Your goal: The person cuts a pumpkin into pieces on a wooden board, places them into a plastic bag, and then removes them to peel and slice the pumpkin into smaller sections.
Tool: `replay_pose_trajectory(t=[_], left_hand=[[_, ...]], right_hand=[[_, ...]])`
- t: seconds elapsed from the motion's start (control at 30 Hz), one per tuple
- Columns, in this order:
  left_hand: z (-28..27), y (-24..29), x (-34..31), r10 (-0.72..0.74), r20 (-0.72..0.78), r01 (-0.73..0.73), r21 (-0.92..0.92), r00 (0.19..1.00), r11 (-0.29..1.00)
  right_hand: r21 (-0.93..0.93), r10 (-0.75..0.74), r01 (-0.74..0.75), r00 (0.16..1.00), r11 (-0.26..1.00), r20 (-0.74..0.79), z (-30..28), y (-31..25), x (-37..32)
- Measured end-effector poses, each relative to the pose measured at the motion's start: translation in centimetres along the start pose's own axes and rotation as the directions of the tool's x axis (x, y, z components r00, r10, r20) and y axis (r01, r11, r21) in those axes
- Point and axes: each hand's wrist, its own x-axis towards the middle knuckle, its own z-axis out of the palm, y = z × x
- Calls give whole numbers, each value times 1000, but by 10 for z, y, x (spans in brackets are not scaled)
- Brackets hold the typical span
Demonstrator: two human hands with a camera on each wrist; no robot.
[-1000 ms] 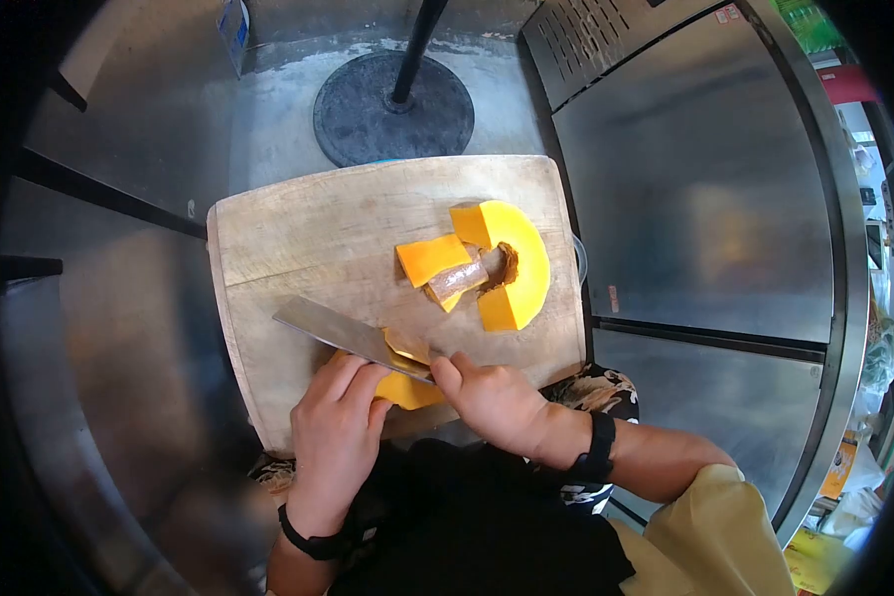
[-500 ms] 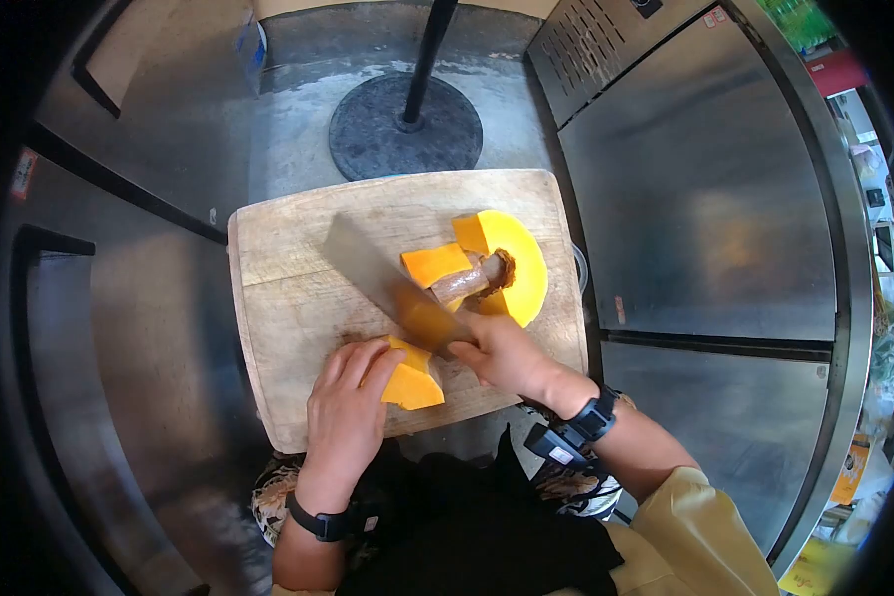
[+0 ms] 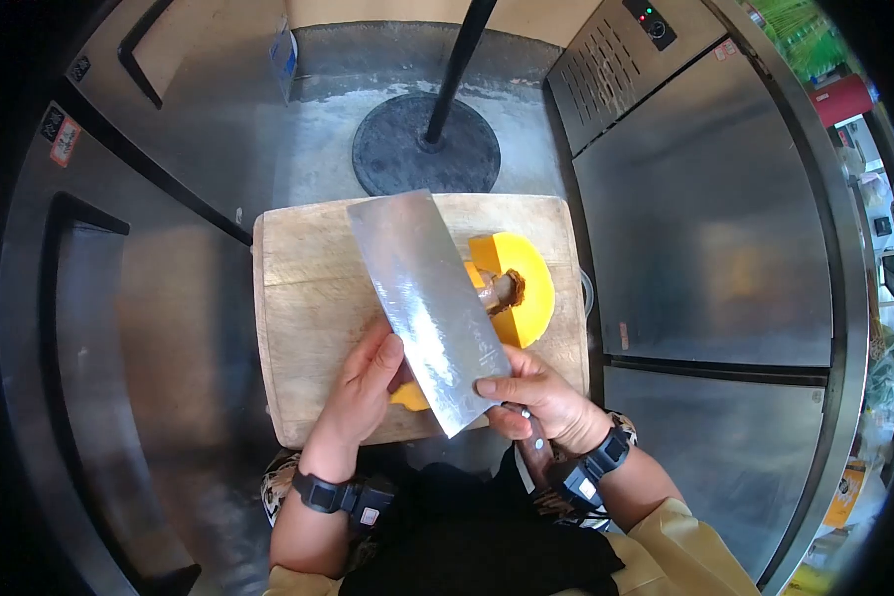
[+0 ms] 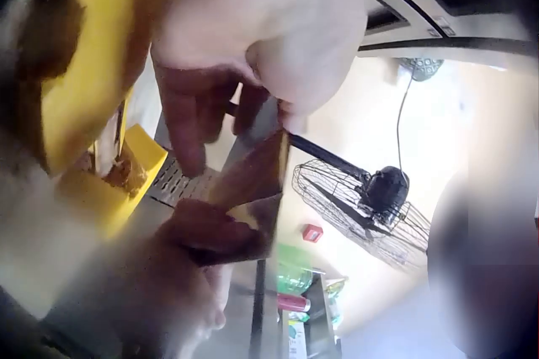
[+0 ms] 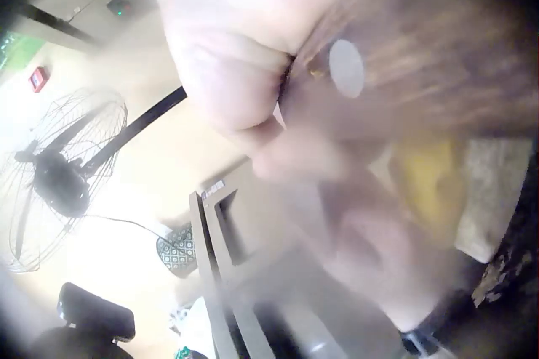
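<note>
A broad-bladed cleaver (image 3: 422, 308) is raised at a slant over the board, its flat face turned up. My right hand (image 3: 546, 397) grips it where blade meets brown wooden handle, thumb flat on the steel. At the opposite blade edge, my left hand (image 3: 368, 382) pinches it, thumb at the edge and fingers partly hidden behind. Beneath the blade, a yellow pumpkin piece (image 3: 408, 397) shows only in part. A curved pumpkin chunk (image 3: 533, 293) with a brown hollow lies to the right on the wooden cutting board (image 3: 308, 298); smaller pieces beside it are mostly covered by the blade.
Steel cabinets stand close on both sides, the right one (image 3: 705, 219) and the left one (image 3: 169, 328). Beyond the board is a round black stand base (image 3: 427, 144) with a pole. The left wrist view shows a fan (image 4: 370, 199).
The cleaver has come away from the pumpkin piece and turned its face upward. My left hand has moved from the pumpkin piece to the blade; my right thumb now lies on the blade.
</note>
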Motion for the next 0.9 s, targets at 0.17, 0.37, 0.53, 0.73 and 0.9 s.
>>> replay_pose_trajectory(t=[0.17, 0.37, 0.53, 0.73, 0.9], left_hand=[[0, -21, 6, 2, 10, 0, -244, 1000, 970], [12, -13, 15, -42, -95, 30, -123, 995, 992], [21, -20, 25, 81, -60, -75, 88, 995, 993], [27, -19, 27, 306, 16, -276, 480, 952, 833], [20, 13, 4, 201, 217, -240, 966, 955, 99]], right_hand=[[181, 27, -23, 999, 983, -20, 8, 5, 0], [308, -54, 73, 996, 949, -69, -11, 6, -15], [354, -231, 259, 966, 899, -118, -37, 8, -35], [287, -267, 327, 936, 900, -229, -44, 14, -42], [-207, -321, 261, 874, 943, -364, -26, 15, -46]])
